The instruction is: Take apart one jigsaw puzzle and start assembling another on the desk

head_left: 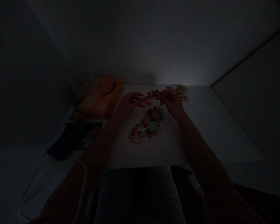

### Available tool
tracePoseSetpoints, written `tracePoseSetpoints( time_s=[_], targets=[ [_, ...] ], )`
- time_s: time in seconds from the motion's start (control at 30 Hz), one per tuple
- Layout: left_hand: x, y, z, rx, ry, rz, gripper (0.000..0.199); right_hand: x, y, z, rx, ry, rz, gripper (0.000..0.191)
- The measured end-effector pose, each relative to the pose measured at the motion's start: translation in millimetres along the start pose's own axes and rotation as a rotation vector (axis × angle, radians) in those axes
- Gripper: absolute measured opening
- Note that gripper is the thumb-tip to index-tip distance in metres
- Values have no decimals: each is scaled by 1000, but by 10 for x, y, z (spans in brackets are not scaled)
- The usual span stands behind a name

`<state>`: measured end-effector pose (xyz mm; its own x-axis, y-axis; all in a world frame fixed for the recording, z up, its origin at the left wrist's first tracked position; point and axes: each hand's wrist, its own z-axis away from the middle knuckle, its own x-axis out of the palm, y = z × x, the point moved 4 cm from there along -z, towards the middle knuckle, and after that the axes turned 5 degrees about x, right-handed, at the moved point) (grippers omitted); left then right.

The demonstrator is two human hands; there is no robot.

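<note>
The scene is very dark. My left hand (129, 104) pinches some joined jigsaw puzzle pieces (146, 101), partly pink, raised over the white table. Opposite it, the fingers of my right hand (172, 100) close on a small dark red and blue puzzle piece (155, 92), which meets or nearly meets those on the left; I cannot tell if they interlock. Just below the hands lies a cluster of puzzle pieces (155, 114) in red, pink and green. A joined section (142, 130) reaches from it toward the table's front, with a yellowish piece (135, 138) at its lower left.
Behind my right hand lies a pile of loose puzzle pieces (182, 90). An orange puzzle box (96, 99) stands at the left beside a clear bag (76, 90) of pieces. Nearer me are a dark pouch-like object (67, 140), a printed picture sheet (93, 132) and a white cable (85, 174).
</note>
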<state>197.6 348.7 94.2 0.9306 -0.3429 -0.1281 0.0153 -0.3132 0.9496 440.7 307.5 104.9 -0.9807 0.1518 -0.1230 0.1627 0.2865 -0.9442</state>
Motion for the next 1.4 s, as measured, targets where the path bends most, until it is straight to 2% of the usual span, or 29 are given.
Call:
tracePoseSetpoints(
  time_s=[0.37,0.57,0.77,0.87,1.07,1.3,1.4],
  targets=[
    [-11,-13,-20,55,-4,-59,24,33,-29,32,-5,-43,14,50],
    [-41,15,-6,-7,38,-97,22,-32,36,-17,-15,45,6,57],
    [-91,-22,0,-55,97,-49,33,-128,-5,-52,-64,89,56,46],
    [-105,-19,-5,-44,104,-75,26,-134,-27,-45,-72,94,55,43],
    [-83,-15,-7,-21,54,-92,25,-137,-13,-42,-67,106,35,42],
    [14,-72,20,-9,-132,-20,34,-128,-48,-32,-83,86,12,36],
    [-18,-103,11,-3,-89,-138,29,-114,-77,-21,-69,85,2,39]
  ],
)
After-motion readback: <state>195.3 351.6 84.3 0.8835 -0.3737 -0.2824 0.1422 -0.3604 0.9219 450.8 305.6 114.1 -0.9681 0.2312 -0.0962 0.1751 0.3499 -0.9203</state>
